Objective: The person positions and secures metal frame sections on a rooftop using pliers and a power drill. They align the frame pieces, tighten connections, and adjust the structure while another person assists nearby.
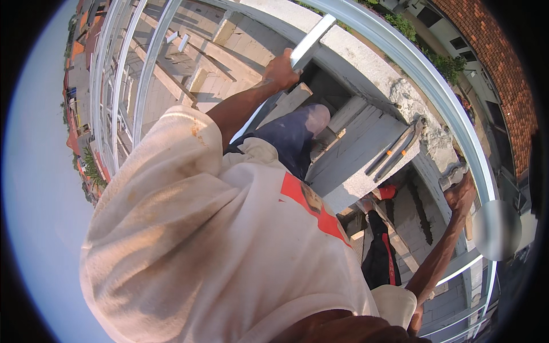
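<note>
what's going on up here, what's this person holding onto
A person in a stained off-white shirt stands high on a building. The left hand is closed around a flat grey metal bar that leans on a rough grey concrete ledge. The right hand grips near the curved silver metal rail, on something small I cannot make out. Two long dark tools lie on grey planks.

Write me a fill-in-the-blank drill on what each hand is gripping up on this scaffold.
1. The left hand is closed around a pale metal ____ that slants up toward the concrete ledge.
2. The right hand grips near the curved silver ____ at the picture's right.
3. Two long dark tools lie on a grey ____ platform.
4. The person's shirt is cream with a ____ patch.

Missing words: bar; rail; wooden; red
</note>
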`<state>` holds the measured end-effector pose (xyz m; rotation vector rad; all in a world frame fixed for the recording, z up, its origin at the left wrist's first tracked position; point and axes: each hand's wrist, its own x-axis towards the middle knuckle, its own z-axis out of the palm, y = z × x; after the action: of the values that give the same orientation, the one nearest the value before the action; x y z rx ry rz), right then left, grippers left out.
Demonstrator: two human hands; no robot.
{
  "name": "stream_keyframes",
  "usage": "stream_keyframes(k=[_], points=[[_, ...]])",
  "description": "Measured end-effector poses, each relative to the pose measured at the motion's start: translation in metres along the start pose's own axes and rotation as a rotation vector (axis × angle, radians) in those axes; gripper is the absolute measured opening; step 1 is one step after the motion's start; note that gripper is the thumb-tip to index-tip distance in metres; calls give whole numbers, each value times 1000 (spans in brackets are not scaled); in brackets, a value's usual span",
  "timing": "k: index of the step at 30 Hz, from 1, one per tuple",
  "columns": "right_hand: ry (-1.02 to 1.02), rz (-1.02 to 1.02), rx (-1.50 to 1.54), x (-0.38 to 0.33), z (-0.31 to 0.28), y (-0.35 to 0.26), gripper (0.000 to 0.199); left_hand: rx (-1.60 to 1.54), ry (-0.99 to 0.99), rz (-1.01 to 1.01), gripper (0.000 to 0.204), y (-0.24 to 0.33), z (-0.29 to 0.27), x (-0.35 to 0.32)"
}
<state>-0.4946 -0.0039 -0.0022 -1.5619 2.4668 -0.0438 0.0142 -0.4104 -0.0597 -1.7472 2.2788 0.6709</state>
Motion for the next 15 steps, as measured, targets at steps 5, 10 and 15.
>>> stream_keyframes(k=[5, 10, 15], points=[[6, -74, 97, -3, -18, -33, 53, 1, 7, 16, 63, -16, 10, 3], [-45, 51, 87, 0, -25, -50, 62, -1, -39, -8, 62, -9, -5, 4], [-134, 89, 64, 1, -32, -32, 71, -102, 7, 68, 58, -5, 6, 13]])
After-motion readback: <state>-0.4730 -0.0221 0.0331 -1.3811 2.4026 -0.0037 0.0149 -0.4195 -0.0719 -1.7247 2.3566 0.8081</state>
